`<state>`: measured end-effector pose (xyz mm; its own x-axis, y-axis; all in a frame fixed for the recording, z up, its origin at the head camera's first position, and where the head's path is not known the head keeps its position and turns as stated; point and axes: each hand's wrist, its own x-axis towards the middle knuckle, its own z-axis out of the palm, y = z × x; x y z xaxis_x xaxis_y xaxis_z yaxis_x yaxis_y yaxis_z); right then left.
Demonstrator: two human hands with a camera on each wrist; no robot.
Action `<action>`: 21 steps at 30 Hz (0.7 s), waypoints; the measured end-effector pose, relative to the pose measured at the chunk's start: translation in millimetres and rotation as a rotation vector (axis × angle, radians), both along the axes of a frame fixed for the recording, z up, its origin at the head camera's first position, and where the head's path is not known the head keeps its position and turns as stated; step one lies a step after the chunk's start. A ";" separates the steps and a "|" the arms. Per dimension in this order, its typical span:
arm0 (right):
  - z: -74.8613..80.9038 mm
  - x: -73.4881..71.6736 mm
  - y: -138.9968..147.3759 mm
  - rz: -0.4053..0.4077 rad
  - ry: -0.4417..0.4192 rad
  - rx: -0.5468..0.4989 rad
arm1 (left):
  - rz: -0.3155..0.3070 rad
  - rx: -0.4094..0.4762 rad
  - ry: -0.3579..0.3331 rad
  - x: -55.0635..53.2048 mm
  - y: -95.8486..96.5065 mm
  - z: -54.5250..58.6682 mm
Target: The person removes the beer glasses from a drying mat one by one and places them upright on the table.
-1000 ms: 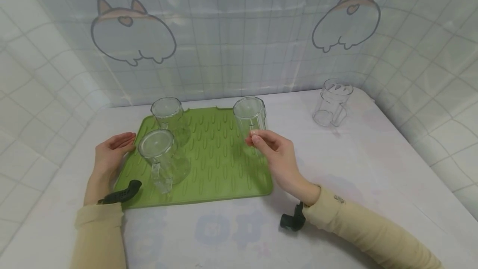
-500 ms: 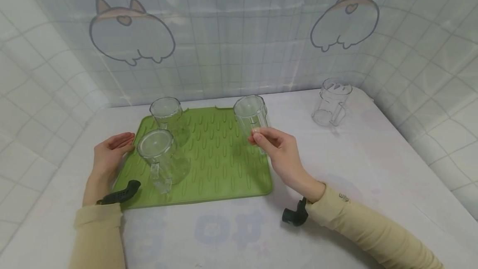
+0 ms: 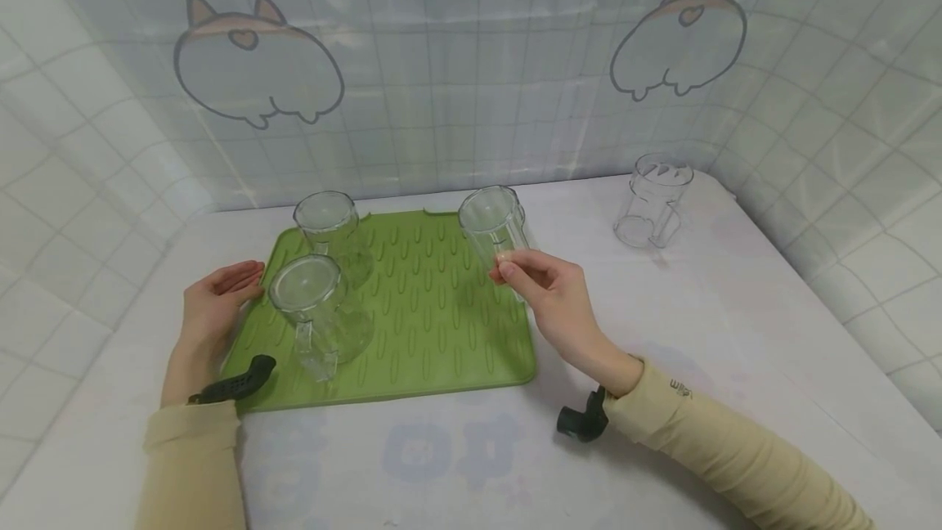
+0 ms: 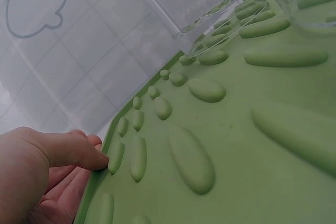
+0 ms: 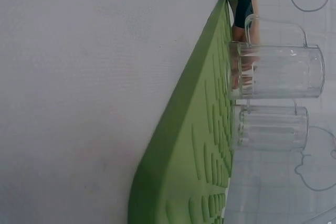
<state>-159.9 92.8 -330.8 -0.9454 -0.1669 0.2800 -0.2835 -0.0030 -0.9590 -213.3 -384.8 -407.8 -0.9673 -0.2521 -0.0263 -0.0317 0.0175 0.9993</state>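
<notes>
My right hand (image 3: 555,297) pinches the handle of a clear glass mug (image 3: 489,223), which leans slightly over the back right of a green ribbed drying mat (image 3: 419,334). At the mat's left edge, my left hand (image 3: 213,301) lies with its fingers extended. Its thumb (image 4: 86,153) touches the raised rim in the left wrist view, and the other fingers are outside that rim. Two more glass mugs stand on the mat's left part: one in front (image 3: 312,301), base up with its handle toward me, and one behind it (image 3: 327,219).
Another clear mug (image 3: 655,203) stands on the white tabletop (image 3: 706,325) at the back right, handle to the right. A tiled backdrop (image 3: 471,88) with cartoon drawings rises behind the table, and tiled sides flank it.
My right hand has shifted a little right and up, and the mug it holds has tilted slightly. The left hand and the other mugs have stayed in place.
</notes>
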 end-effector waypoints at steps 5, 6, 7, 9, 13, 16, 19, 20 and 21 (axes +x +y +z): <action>1.4 0.0 1.3 -0.007 0.003 0.014 | -0.002 -0.001 0.008 0.2 0.4 -0.2; 1.8 0.1 1.5 -0.007 0.003 0.016 | -0.002 -0.002 0.010 0.4 0.5 -0.3; 2.1 0.2 1.7 -0.008 0.003 0.019 | -0.002 -0.003 0.010 0.7 0.5 -0.3; 2.6 0.3 2.0 -0.009 0.005 0.026 | -0.001 -0.002 0.009 1.3 0.6 -0.2; 3.8 0.4 3.8 -0.015 0.015 0.049 | -0.003 -0.012 0.000 1.3 2.8 1.5; 5.1 0.5 5.2 -0.020 0.029 0.074 | -0.004 -0.010 -0.013 1.1 2.9 2.5; 6.1 0.1 6.0 -0.025 0.038 0.091 | -0.012 0.014 -0.022 1.2 1.5 3.4; 6.4 0.1 6.1 -0.023 0.037 0.094 | -0.017 0.020 -0.025 1.3 0.7 3.9; 6.6 0.1 6.0 -0.022 0.036 0.096 | -0.021 0.026 -0.022 1.8 0.5 4.8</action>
<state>-159.8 98.8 -324.2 -0.9387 -0.1742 0.2976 -0.3169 0.0951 -0.9437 -211.5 -384.3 -403.0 -0.9716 -0.2304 -0.0535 -0.0533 -0.0072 0.9986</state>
